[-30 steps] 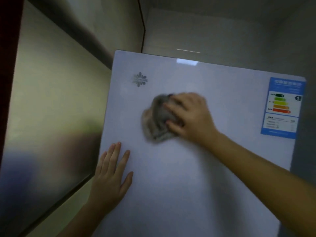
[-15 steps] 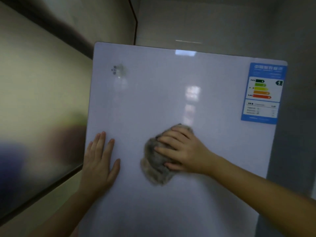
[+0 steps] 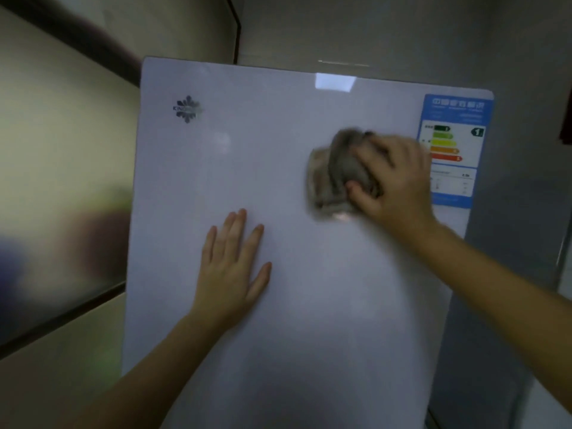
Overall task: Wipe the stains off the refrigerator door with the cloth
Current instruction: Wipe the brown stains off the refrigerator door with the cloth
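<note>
The white glossy refrigerator door (image 3: 278, 320) fills the middle of the view. A crumpled grey cloth (image 3: 332, 178) is pressed against its upper right part, just left of the energy label. My right hand (image 3: 393, 181) grips the cloth, fingers curled over it and thumb under it; the hand is blurred. My left hand (image 3: 232, 264) lies flat on the door below and left of the cloth, fingers straight and spread. I cannot make out any stains on the door.
A blue energy label (image 3: 456, 150) sticks to the door's upper right corner, partly behind my right hand. A snowflake logo (image 3: 187, 109) marks the upper left. A glossy wall panel (image 3: 62, 181) stands at the left, a grey wall at the right.
My right hand has carried the cloth from the lower middle of the door up and right to beside the label. My left hand has shifted right, away from the door's left edge.
</note>
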The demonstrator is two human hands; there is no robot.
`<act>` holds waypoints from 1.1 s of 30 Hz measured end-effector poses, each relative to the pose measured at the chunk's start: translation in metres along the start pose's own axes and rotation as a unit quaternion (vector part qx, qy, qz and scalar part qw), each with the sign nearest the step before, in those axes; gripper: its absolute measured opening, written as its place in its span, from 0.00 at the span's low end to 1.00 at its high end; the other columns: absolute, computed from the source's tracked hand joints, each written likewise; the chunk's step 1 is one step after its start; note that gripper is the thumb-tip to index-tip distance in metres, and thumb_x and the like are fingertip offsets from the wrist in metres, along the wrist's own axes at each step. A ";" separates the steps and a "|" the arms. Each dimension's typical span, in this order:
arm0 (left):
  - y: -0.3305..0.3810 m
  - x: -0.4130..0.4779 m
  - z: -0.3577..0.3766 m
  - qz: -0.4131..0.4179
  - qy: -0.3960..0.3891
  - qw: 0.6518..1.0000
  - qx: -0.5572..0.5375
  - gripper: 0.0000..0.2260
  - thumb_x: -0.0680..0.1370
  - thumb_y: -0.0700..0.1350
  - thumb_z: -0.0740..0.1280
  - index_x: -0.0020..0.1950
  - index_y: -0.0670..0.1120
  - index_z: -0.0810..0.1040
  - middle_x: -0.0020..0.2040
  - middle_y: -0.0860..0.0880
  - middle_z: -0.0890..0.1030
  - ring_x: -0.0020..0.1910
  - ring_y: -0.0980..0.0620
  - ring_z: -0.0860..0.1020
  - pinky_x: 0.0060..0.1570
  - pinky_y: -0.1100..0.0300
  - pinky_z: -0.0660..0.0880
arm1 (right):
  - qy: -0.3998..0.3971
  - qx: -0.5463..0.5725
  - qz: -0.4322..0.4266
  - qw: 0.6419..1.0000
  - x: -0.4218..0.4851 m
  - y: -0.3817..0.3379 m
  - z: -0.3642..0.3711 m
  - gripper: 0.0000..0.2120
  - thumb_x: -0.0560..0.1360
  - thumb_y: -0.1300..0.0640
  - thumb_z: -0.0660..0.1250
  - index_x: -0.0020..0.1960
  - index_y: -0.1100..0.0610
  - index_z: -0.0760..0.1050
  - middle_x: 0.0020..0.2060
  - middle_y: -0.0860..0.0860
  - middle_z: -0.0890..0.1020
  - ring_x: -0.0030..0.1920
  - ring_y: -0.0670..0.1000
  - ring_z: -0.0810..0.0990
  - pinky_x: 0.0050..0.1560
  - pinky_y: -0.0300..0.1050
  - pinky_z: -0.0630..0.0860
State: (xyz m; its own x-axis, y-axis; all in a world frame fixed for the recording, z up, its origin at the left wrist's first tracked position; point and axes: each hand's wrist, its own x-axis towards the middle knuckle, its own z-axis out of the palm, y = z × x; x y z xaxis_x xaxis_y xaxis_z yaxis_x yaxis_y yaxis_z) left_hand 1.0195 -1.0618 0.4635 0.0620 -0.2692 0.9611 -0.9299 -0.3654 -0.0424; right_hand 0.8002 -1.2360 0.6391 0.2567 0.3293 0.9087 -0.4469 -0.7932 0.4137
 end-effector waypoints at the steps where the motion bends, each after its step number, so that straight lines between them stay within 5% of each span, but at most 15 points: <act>1: 0.006 -0.001 0.004 -0.001 -0.003 1.000 0.000 0.28 0.81 0.57 0.57 0.78 0.45 0.64 0.81 0.40 0.59 0.81 0.41 0.57 0.78 0.39 0.57 | -0.012 0.007 -0.038 0.999 -0.028 -0.008 0.001 0.25 0.75 0.45 0.70 0.68 0.56 0.77 0.63 0.60 0.79 0.61 0.64 0.76 0.64 0.60 0.68; 6: 0.012 -0.005 0.014 -0.013 -0.015 1.000 0.011 0.30 0.81 0.58 0.56 0.80 0.46 0.60 0.82 0.41 0.56 0.82 0.42 0.53 0.79 0.40 0.53 | -0.149 0.062 -0.223 0.961 -0.193 -0.035 -0.019 0.22 0.77 0.44 0.71 0.66 0.54 0.80 0.65 0.58 0.80 0.65 0.60 0.76 0.71 0.59 0.66; 10: 0.010 -0.006 0.016 -0.011 -0.017 1.000 0.015 0.31 0.81 0.59 0.55 0.80 0.46 0.59 0.82 0.41 0.54 0.82 0.42 0.51 0.79 0.40 0.52 | -0.171 0.054 -0.237 0.955 -0.213 -0.015 -0.036 0.21 0.78 0.42 0.70 0.65 0.54 0.82 0.64 0.57 0.82 0.64 0.58 0.79 0.69 0.58 0.70; 17: 0.014 -0.003 0.015 -0.014 -0.011 1.000 0.014 0.31 0.80 0.59 0.55 0.80 0.45 0.61 0.82 0.40 0.54 0.82 0.42 0.52 0.80 0.41 0.52 | 0.005 -0.013 0.048 0.999 -0.094 0.054 -0.051 0.24 0.76 0.46 0.70 0.68 0.56 0.79 0.62 0.58 0.79 0.62 0.62 0.76 0.62 0.57 0.68; 20: 0.016 -0.004 0.011 -0.018 -0.007 1.000 0.017 0.30 0.80 0.59 0.55 0.79 0.45 0.62 0.81 0.40 0.56 0.81 0.41 0.54 0.79 0.42 0.52 | 0.018 -0.013 0.073 0.997 -0.108 0.042 -0.047 0.23 0.76 0.47 0.71 0.68 0.57 0.79 0.63 0.58 0.79 0.64 0.62 0.75 0.64 0.59 0.68; 29: 0.066 -0.002 0.012 0.061 0.018 0.998 -0.012 0.26 0.81 0.56 0.59 0.77 0.44 0.68 0.79 0.39 0.62 0.79 0.40 0.60 0.78 0.39 0.56 | -0.137 0.043 -0.140 0.980 -0.271 -0.020 -0.042 0.22 0.79 0.43 0.67 0.69 0.52 0.75 0.67 0.55 0.75 0.66 0.59 0.74 0.71 0.59 0.66; 33: 0.072 -0.004 0.021 0.070 0.012 0.997 -0.020 0.26 0.81 0.55 0.59 0.77 0.45 0.67 0.80 0.39 0.61 0.80 0.40 0.59 0.78 0.39 0.57 | -0.146 0.032 -0.152 0.977 -0.255 -0.005 -0.047 0.25 0.77 0.42 0.70 0.70 0.52 0.73 0.66 0.57 0.78 0.64 0.59 0.75 0.68 0.60 0.68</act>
State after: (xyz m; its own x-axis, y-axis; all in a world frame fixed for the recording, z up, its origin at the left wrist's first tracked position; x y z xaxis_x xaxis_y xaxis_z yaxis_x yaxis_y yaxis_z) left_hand 0.9598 -1.1054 0.4509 -0.0783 -0.2945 0.9524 -0.9427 -0.2888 -0.1668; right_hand 0.6969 -1.2920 0.4077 0.6066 0.4027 0.6854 -0.2595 -0.7147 0.6496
